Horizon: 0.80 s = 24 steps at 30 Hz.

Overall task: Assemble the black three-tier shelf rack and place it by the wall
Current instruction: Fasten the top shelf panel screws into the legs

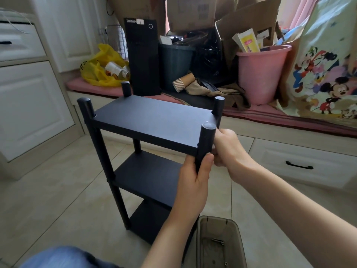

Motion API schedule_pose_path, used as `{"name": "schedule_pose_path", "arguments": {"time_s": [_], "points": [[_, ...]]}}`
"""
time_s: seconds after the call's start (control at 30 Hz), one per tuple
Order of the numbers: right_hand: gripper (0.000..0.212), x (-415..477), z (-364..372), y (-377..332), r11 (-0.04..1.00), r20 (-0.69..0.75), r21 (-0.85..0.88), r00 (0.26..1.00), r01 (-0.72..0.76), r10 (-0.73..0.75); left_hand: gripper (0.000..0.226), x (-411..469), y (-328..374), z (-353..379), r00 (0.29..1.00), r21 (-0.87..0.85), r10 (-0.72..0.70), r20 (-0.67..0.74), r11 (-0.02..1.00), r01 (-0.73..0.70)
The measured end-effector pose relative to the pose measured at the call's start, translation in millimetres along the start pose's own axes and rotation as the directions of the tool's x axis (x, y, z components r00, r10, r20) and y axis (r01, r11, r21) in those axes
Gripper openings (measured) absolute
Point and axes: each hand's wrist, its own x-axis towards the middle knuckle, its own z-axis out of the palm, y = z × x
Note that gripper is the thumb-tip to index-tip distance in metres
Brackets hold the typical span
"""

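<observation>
Standing just past a beige bin [201,248], the black rack [146,171] is upright on floor tiles [58,190]. Left hand [193,182] clasps its near-right post [206,140] under the top shelf [154,120]; right hand [228,147] seems curled round the same post. Pink bucket [257,74] beyond.

Legible only as white "ThinkCentr…" brand lettering at the top of the tall black rectangular computer tower [144,60], its end hidden under a small white sticker [140,21]; print on the brown cardboard box [191,12] and yellow-covered booklet [249,42] too blurred to read.
</observation>
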Motion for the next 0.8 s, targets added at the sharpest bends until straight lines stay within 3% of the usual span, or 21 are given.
{"name": "schedule_pose_path", "arguments": {"time_s": [0.1,0.2,0.27,0.3,0.43,0.57,0.8], "points": [[0.050,-4.7,-12.1,-4.0,0.983,0.020,-0.175,0.998,0.054,-0.051,0.028,-1.9,2.1,-0.1,1.000,-0.040,-0.002,-0.003,0.999,0.002],[0.041,-15.5,-24.4,-1.6,0.870,-0.093,-0.409,0.936,0.274,-0.338,0.042,-3.2,2.3,-1.4,0.999,-0.114,-0.038,0.032,0.993,0.042],[0.022,-28.5,-29.5,-1.7,0.821,-0.041,-0.338,0.864,0.461,-0.502,0.046,-1.5,3.4,-3.4,0.997,-0.160,-0.063,0.043,0.985,0.069],[0.023,-34.6,-31.0,-1.4,0.815,0.043,-0.269,0.852,0.512,-0.521,0.046,-0.5,4.4,-4.7,0.996,-0.179,-0.072,0.047,0.981,0.079],[0.018,-46.1,-37.3,7.4,0.796,0.364,-0.217,0.803,0.566,-0.472,0.024,1.6,8.6,-10.5,0.995,-0.246,-0.080,0.056,0.965,0.092],[0.038,-45.2,-46.1,9.3,0.826,0.403,-0.127,0.789,0.550,-0.463,0.018,-2.7,11.8,-6.2,0.993,-0.316,-0.115,0.019,0.942,0.115],[0.035,-39.7,-66.9,-1.9,0.830,0.480,-0.135,0.768,0.542,-0.423,0.012,-5.9,13.1,8.4,0.988,-0.319,-0.146,0.049,0.935,0.154]]}}
